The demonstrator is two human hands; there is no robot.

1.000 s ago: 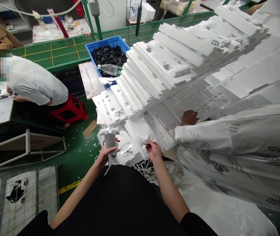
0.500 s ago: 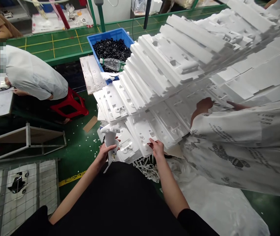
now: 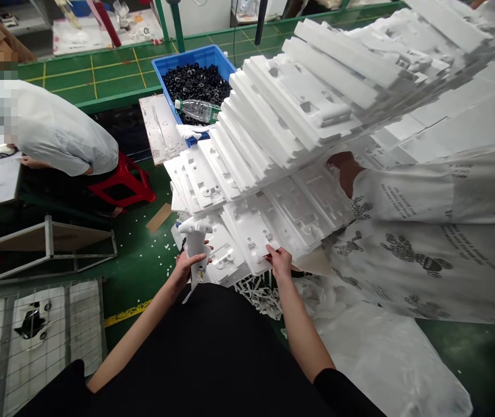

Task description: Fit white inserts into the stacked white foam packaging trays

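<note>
My left hand (image 3: pixel 185 264) is wrapped round a white plastic part (image 3: pixel 195 243), whose flared end points up and whose thin tail hangs down. Just right of it, my right hand (image 3: pixel 279 260) pinches the near edge of a white foam tray (image 3: pixel 251 231) with cut-out hollows. That tray lies among other foam trays (image 3: pixel 225 263) leaning in rows. Behind it rises a long stack of more white foam trays (image 3: pixel 268 110), running to the upper right.
A blue bin (image 3: pixel 225 61) holds black parts and a plastic bottle (image 3: pixel 197 110). At right a person in a printed sleeve (image 3: pixel 407 197) reaches to the trays. Another person (image 3: pixel 60 124) sits left by a red stool (image 3: pixel 129 182). A plastic bag (image 3: pixel 381 359) lies lower right.
The right-hand person's arm has shifted, the visible hand moving left and up against the stack. My own hands have hardly moved and keep their holds.
</note>
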